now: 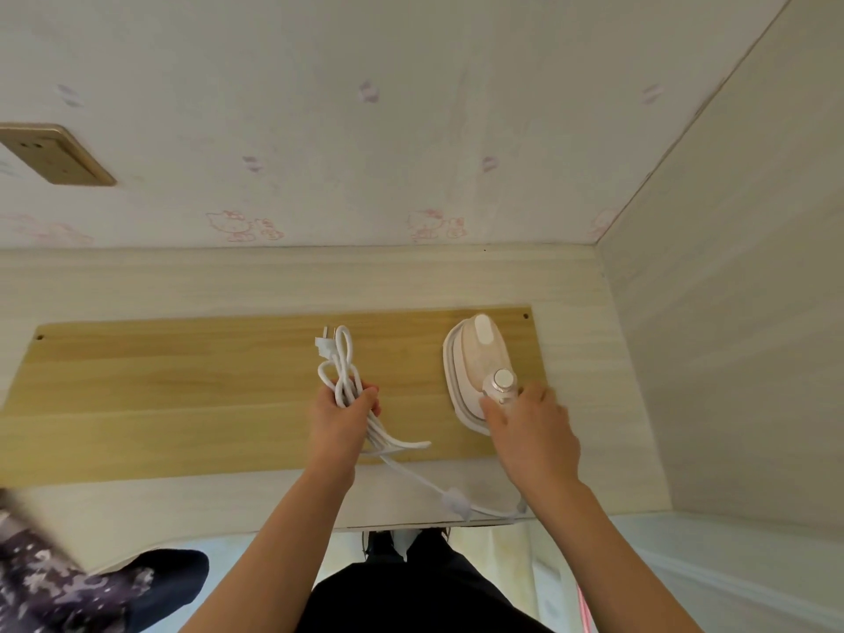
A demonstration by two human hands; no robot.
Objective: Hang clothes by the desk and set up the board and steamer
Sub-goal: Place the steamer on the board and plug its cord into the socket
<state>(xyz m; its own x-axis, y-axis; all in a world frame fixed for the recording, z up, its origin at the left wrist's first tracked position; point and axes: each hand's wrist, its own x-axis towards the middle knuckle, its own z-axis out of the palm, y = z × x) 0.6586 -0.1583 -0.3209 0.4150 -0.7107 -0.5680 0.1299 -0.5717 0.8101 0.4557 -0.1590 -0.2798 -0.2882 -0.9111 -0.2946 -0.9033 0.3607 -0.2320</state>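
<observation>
A light wooden board [182, 395] lies flat on the pale desk [274, 276]. A white and beige steamer [477, 358] rests on the board's right end. My right hand [530, 431] grips its handle at the near end. My left hand [342, 418] holds the bundled white power cord [340, 367] just above the board's middle. The plug [325, 344] sticks out at the far end of the bundle. From the bundle the cord trails across the desk's front edge back to the steamer.
A gold wall socket [55, 153] sits on the patterned wall at upper left. A side panel [730, 312] closes the desk on the right. Dark patterned clothing [68, 587] hangs at the lower left by the desk edge.
</observation>
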